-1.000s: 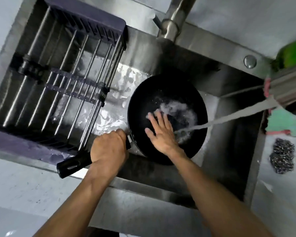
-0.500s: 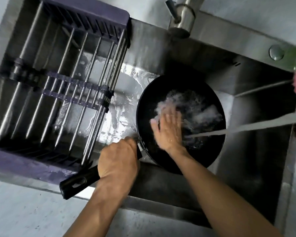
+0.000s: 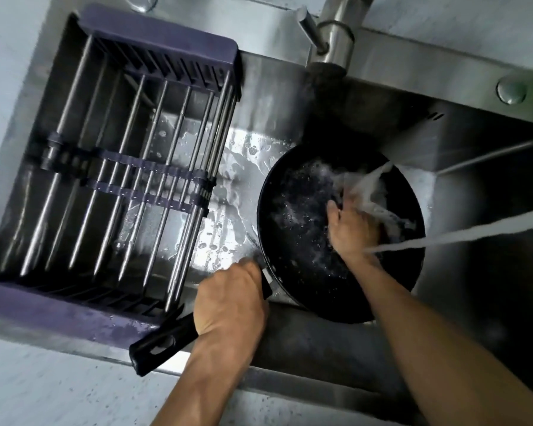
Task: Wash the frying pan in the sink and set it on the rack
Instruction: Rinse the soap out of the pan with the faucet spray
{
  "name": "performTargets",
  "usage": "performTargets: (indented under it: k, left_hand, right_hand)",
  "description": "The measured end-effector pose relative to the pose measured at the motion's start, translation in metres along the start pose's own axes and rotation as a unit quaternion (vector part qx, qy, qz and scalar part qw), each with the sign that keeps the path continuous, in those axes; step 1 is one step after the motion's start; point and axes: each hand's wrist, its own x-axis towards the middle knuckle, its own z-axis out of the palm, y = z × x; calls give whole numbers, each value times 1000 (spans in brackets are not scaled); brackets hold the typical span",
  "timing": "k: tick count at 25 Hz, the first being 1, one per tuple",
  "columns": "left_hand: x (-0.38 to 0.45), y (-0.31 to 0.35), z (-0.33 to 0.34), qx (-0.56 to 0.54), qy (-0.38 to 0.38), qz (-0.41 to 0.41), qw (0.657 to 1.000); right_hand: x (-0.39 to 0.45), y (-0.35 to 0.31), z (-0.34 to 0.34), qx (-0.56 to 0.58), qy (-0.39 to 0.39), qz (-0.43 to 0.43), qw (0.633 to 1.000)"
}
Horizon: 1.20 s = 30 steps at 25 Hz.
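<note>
A black frying pan (image 3: 296,210) sits tilted in the steel sink (image 3: 474,272), wet and foamy inside. My left hand (image 3: 228,299) grips its black handle (image 3: 157,348) near the pan's rim. My right hand (image 3: 351,226) lies inside the pan under splashing water, its fingers blurred by the spray. A stream of water (image 3: 474,230) runs in from the right onto that hand. The purple-framed dish rack (image 3: 154,44) with steel rods spans the sink's left half and holds nothing.
The steel tap (image 3: 333,41) stands at the back rim, with a round button (image 3: 511,90) to its right. A thin metal rod (image 3: 490,158) crosses the far right of the sink. Pale countertop (image 3: 43,388) runs along the near edge.
My right hand has slid across the pan from its left-centre toward the right, into the stream. The view has shifted, so the sink appears further right. My left hand keeps its grip.
</note>
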Motion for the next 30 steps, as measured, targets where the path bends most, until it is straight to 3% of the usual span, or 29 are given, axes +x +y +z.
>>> performTargets:
  k: [1,2,4,5,6,9,11,13,15,16,18,19,21,22,23,26,27,29,30]
  left_hand:
    - [1,-1,0,2,2,-1,1000]
    - [2,-1,1,7,2,-1,1000]
    - [3,-1,2,12,-2,-3,1000]
    - [3,-1,2,13,-1,-3,1000]
    - [3,-1,1,12,-1,-4,1000]
    - [2,-1,2,11,-1,-2,1000]
    - [2,1,3,18,3,5,1000]
    - [2,0,2,21,-4,5,1000]
    - [3,0,-2,13,-14,-8,1000]
    - [4,0,-2,8,-16,-12,1000]
    - [4,0,-3,-5,-20,-22,1000]
    - [4,0,-4,-11,-22,-29,999]
    - [5,2,-4,-20,-25,-40,999]
    - [6,2,-3,-21,-21,-43,999]
    - [7,2,-3,-17,-15,-45,999]
    - [9,1,-3,-15,-10,-50,999]
    - [7,1,-3,-19,-9,-48,999]
    - [7,2,-5,-32,-9,-44,999]
    - [7,2,-4,-34,-10,-47,998]
  right_hand:
    - [-7,-6,6,-5,26,27,999]
    - [-18,-22,13,-11,27,-34,999]
    - [-19,-27,22,-29,-26,-247,968]
    - [-11,-23,13,-34,-54,-285,956]
    - [-4,-15,2,-35,-45,-252,966]
    - [3,-10,-1,-12,76,-9,997]
    - [7,-58,10,114,120,29,986]
    - [8,-109,11,295,79,4,952]
    - [-17,-116,11,258,-27,-112,959]
    - [-37,-96,14,168,-73,-220,958]
    - [-45,-28,9,-32,-91,-394,914]
    - [-38,2,4,-85,-105,-385,913]
    - [-28,28,-8,-111,-84,-140,980]
    - [-30,18,-9,-115,-77,-27,990]
    - [-40,0,-6,-112,-77,-20,990]
    - [-62,-7,-1,-121,-212,-247,938]
    - [-56,4,-13,-112,-226,-236,938]
    - [-49,26,-28,-127,-218,-104,962]
    - [-56,29,-32,-162,-246,-67,953]
